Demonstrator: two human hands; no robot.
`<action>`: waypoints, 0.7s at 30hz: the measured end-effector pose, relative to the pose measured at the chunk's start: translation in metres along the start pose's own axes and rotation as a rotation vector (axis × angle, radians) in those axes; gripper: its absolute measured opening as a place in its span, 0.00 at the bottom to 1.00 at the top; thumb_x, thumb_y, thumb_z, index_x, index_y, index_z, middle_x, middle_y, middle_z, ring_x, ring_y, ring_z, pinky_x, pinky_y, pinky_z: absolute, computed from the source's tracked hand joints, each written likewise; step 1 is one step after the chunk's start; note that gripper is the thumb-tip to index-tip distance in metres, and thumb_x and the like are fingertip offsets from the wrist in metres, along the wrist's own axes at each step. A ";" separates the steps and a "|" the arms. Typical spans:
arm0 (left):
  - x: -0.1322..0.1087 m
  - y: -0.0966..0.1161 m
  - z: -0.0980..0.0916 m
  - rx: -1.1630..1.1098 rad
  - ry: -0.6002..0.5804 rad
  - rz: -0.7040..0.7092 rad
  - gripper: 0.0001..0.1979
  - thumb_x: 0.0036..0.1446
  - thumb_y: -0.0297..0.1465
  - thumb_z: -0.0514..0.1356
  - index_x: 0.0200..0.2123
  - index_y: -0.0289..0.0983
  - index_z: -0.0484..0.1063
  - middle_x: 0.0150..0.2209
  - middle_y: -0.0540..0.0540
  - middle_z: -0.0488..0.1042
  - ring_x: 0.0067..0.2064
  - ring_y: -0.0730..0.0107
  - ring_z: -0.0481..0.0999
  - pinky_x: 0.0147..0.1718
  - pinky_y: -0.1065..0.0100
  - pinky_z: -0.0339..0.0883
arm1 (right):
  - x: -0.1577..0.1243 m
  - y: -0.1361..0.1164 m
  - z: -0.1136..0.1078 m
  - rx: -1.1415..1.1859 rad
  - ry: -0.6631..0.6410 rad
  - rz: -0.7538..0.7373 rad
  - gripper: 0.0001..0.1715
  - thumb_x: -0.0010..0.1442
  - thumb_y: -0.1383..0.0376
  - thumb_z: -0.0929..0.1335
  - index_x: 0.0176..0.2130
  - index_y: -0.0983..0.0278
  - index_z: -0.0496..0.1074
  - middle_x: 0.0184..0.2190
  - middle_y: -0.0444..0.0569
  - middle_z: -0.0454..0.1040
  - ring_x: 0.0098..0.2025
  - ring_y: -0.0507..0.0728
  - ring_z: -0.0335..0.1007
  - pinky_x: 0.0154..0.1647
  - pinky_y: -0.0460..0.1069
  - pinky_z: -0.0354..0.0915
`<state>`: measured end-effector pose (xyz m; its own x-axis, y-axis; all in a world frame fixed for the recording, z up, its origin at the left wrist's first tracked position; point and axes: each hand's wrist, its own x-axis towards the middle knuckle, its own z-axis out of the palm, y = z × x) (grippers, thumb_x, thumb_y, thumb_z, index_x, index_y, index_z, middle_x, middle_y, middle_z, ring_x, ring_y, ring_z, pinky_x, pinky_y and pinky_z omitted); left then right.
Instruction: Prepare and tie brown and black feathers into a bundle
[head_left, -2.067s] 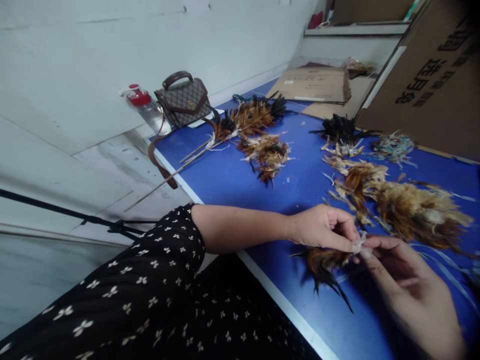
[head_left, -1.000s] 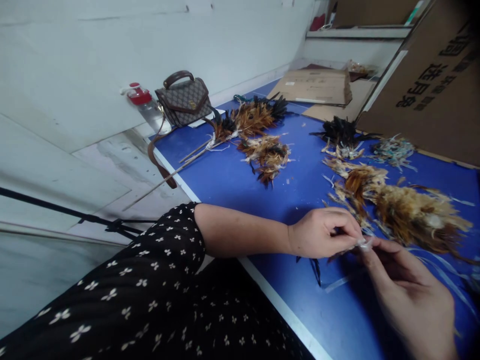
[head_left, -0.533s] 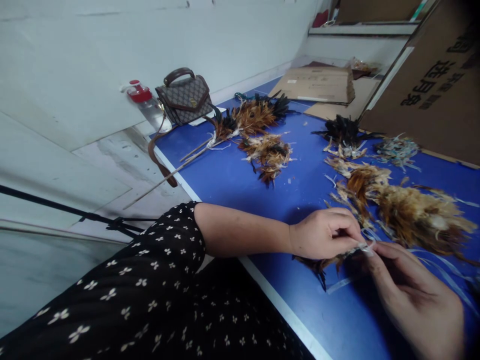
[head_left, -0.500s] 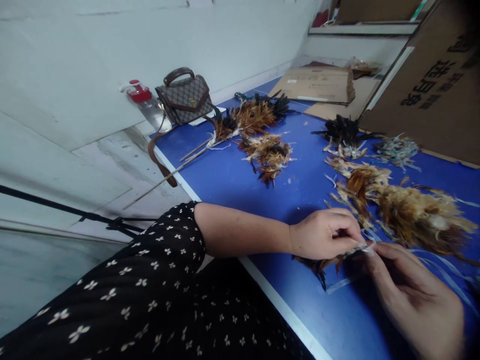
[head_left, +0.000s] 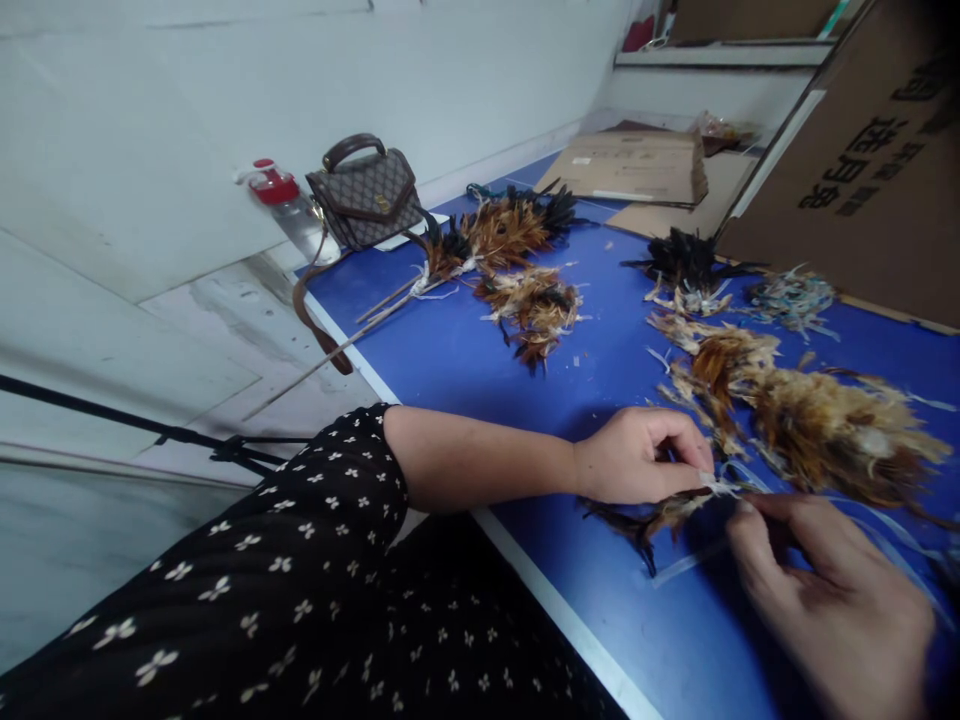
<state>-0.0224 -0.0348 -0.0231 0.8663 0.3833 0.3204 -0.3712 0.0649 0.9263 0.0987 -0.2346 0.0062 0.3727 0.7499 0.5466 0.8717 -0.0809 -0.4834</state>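
Observation:
My left hand point(head_left: 645, 455) is closed in a pinch on a small bundle of dark brown feathers point(head_left: 630, 525), at its end wrapped in white plastic string point(head_left: 718, 484). The feather tips stick out below that hand, low over the table. My right hand point(head_left: 832, 580) is just to the right, with thumb and forefinger pinched together on strands of the string; the exact grip is small and blurred. A loose flat strip point(head_left: 686, 565) of clear plastic trails beneath the bundle. Pale string loops lie behind the right hand.
On the blue table point(head_left: 442, 350) lie tan feather bundles point(head_left: 832, 415), a black bundle point(head_left: 682, 260), a string tangle point(head_left: 791, 297), brown feathers point(head_left: 529, 300) and feathered sticks point(head_left: 510, 235). A handbag point(head_left: 367, 195), red-lidded bottle point(head_left: 289, 205), flat cardboard point(head_left: 626, 165) and large carton point(head_left: 862, 180) stand behind.
My right hand has drawn slightly down and away from the tied end, uncovering white strands between the hands. My left hand keeps hold of the feather bundle, shifted slightly left.

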 end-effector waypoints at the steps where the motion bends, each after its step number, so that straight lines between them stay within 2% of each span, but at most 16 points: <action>1: 0.000 0.001 0.000 -0.038 -0.006 -0.038 0.20 0.50 0.36 0.84 0.32 0.36 0.77 0.41 0.44 0.80 0.43 0.69 0.81 0.49 0.63 0.75 | 0.000 -0.001 0.000 0.005 -0.005 0.005 0.11 0.76 0.54 0.72 0.43 0.56 0.80 0.38 0.47 0.82 0.37 0.59 0.78 0.43 0.55 0.69; 5: -0.001 0.004 0.002 -0.132 0.015 -0.193 0.24 0.43 0.38 0.87 0.32 0.35 0.77 0.41 0.45 0.81 0.44 0.68 0.81 0.51 0.60 0.74 | 0.000 -0.005 0.000 0.010 -0.017 0.027 0.10 0.76 0.53 0.72 0.43 0.55 0.80 0.38 0.46 0.82 0.37 0.59 0.78 0.42 0.57 0.70; 9: -0.002 0.004 0.005 -0.207 -0.042 -0.356 0.29 0.36 0.39 0.89 0.31 0.34 0.76 0.42 0.44 0.82 0.45 0.67 0.82 0.54 0.57 0.75 | 0.000 -0.004 0.001 0.008 -0.015 0.002 0.09 0.76 0.55 0.73 0.43 0.55 0.80 0.37 0.46 0.81 0.35 0.60 0.78 0.42 0.58 0.71; 13: -0.007 0.003 0.009 -0.214 -0.048 -0.477 0.29 0.38 0.39 0.88 0.32 0.35 0.76 0.41 0.47 0.83 0.41 0.72 0.80 0.49 0.59 0.76 | -0.002 0.001 0.000 0.005 -0.001 -0.011 0.09 0.76 0.55 0.73 0.43 0.56 0.80 0.38 0.47 0.82 0.36 0.60 0.78 0.42 0.57 0.70; 16: -0.010 0.004 0.010 -0.222 -0.062 -0.543 0.28 0.39 0.38 0.88 0.32 0.35 0.76 0.35 0.51 0.81 0.36 0.76 0.78 0.43 0.65 0.73 | -0.003 0.005 -0.001 -0.006 -0.010 -0.007 0.10 0.76 0.54 0.74 0.44 0.57 0.81 0.40 0.47 0.82 0.37 0.59 0.79 0.42 0.56 0.69; 19: -0.011 0.009 0.009 -0.281 -0.123 -0.627 0.30 0.37 0.39 0.89 0.34 0.36 0.76 0.32 0.51 0.82 0.33 0.74 0.79 0.37 0.66 0.72 | -0.003 0.007 -0.002 -0.007 0.004 -0.021 0.10 0.76 0.55 0.74 0.45 0.57 0.81 0.41 0.47 0.83 0.40 0.59 0.80 0.44 0.55 0.69; 21: -0.011 0.011 0.008 -0.330 -0.164 -0.654 0.31 0.35 0.40 0.89 0.34 0.36 0.75 0.33 0.49 0.84 0.33 0.71 0.82 0.38 0.64 0.74 | -0.003 0.008 -0.003 0.001 0.020 -0.035 0.08 0.76 0.56 0.74 0.44 0.56 0.81 0.41 0.47 0.83 0.40 0.59 0.80 0.44 0.55 0.69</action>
<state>-0.0335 -0.0462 -0.0148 0.9738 0.0307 -0.2255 0.1779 0.5151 0.8385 0.1053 -0.2396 0.0027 0.3480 0.7390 0.5769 0.8840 -0.0537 -0.4644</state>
